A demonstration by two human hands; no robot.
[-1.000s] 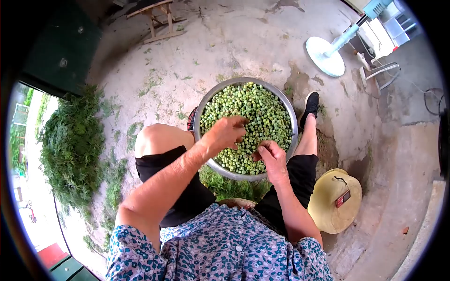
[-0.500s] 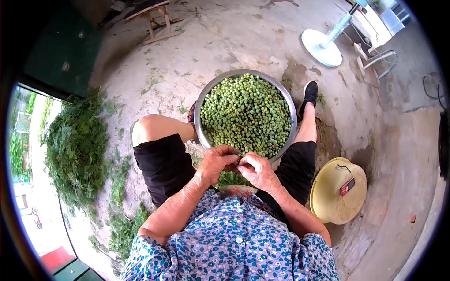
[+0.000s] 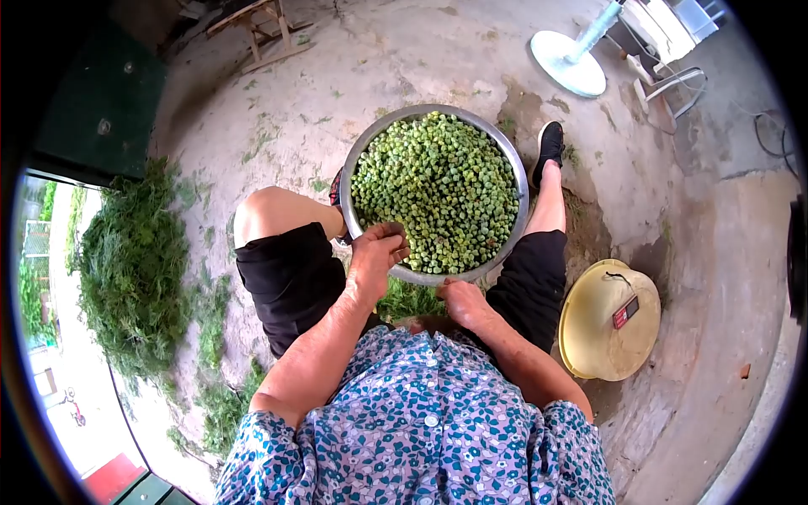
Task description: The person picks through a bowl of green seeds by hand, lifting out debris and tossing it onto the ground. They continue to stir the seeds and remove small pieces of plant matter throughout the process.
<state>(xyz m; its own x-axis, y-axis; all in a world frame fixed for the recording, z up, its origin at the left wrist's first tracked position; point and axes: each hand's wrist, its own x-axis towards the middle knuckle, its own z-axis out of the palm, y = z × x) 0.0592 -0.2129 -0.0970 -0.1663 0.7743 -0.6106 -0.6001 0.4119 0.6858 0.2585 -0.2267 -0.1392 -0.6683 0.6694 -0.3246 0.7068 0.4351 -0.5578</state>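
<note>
Expect light, firm green pods (image 3: 433, 189), heaped in the metal basin (image 3: 523, 202); best pinched 1 at a time by the sides. Unlike 0.5 s ago, see the left hand (image 3: 375, 255) apart from the right hand (image 3: 465, 303), over the near-left rim. Find each hand's fingers curled; cannot tell around what, if anything.

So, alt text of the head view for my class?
A person's left hand and right hand are at the near rim of a metal basin full of small green pieces. The basin sits between the legs; greenery lies left, a round yellow object right.
</note>
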